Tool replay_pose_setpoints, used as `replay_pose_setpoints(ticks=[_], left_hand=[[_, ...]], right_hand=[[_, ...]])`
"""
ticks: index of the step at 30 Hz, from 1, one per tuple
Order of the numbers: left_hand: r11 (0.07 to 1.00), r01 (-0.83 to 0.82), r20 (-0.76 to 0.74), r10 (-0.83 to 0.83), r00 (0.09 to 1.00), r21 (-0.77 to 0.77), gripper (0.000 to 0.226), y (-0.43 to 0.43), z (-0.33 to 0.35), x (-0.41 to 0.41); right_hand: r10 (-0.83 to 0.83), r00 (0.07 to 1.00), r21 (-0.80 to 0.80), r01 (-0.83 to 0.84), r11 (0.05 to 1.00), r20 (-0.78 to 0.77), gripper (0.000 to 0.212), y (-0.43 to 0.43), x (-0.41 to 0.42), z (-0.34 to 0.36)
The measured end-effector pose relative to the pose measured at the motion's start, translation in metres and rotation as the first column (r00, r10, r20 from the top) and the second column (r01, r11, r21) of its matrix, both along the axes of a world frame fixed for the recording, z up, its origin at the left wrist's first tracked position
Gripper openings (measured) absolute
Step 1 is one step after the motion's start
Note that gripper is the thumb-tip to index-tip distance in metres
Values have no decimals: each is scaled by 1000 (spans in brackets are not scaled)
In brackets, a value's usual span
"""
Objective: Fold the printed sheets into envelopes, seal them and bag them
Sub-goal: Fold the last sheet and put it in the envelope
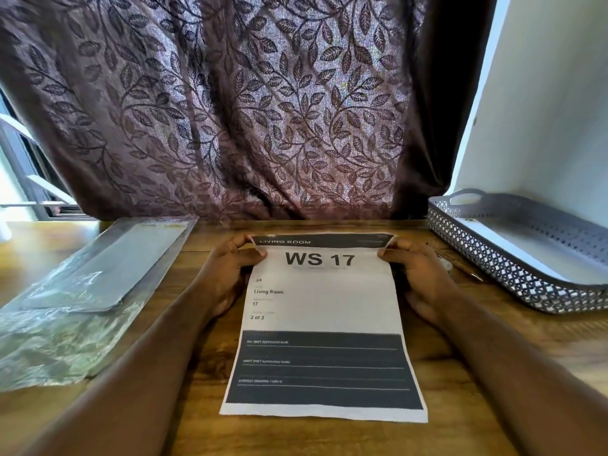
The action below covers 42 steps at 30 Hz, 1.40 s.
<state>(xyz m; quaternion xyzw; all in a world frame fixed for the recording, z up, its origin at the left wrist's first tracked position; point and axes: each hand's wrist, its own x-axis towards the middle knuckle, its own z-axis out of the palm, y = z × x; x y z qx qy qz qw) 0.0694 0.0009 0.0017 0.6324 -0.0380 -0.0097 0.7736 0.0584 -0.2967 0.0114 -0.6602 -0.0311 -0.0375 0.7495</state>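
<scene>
The white printed paper sheet (324,301), headed "WS 17", lies centre frame on the brown wooden table (477,373). Its bottom edge is nearest the camera and its top strip is raised off the wood. The left hand (230,268) pinches the top left corner btwn thumb and fingers; the right hand (418,274) pinches the top right corner the same way.

Step in hand looks like the first fold. To do it well: keep both corners level, bring the top edge down square to the side edges, check the sides line up, then press flat from the middle outwards w/ straight fingers. An uneven pull on one corner would skew the crease.

Count:
- Printed sheets: 1.
- Hands: 2.
- Clear plastic bags (82,291), left of frame: a pile, exact no. can't be told.
- Grey perforated plastic tray (493,258), right of frame: 1.
- Thin pen-like item (460,268) just beside the right hand: 1, too blurred to name.
- Finished envelopes: 0 in view.

Leaf-patterned purple curtain (230,110) fills the top.
</scene>
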Motion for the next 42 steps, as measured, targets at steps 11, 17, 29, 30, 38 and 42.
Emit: replay_pose_setpoints(ticks=[11, 17, 29, 30, 38, 42], left_hand=[[985, -87, 85, 75, 994, 152, 10, -3, 3, -1], [850, -196, 236, 87, 968, 490, 6, -6, 2, -2], [662, -346, 515, -71, 854, 665, 16, -33, 10, -16], [671, -342, 516, -71, 853, 658, 16, -33, 10, -16], [692, -344, 461, 18, 887, 635, 14, -13, 7, -9], [688, -345, 420, 64, 905, 638, 5, -2, 1, -3]], right_hand=[[-25, 996, -149, 37, 988, 82, 9, 1, 3, -5], [-102, 977, -366, 165, 916, 187, 9, 5, -1, -6], [62, 889, -841, 404, 361, 454, 20, 53, -20, 3], [69, 884, -836, 407, 368, 461, 19, 52, -19, 2], [66, 941, -883, 285, 373, 331, 15, 19, -6, 5], [72, 960, -876, 215, 431, 271, 14, 4, 0, 3]])
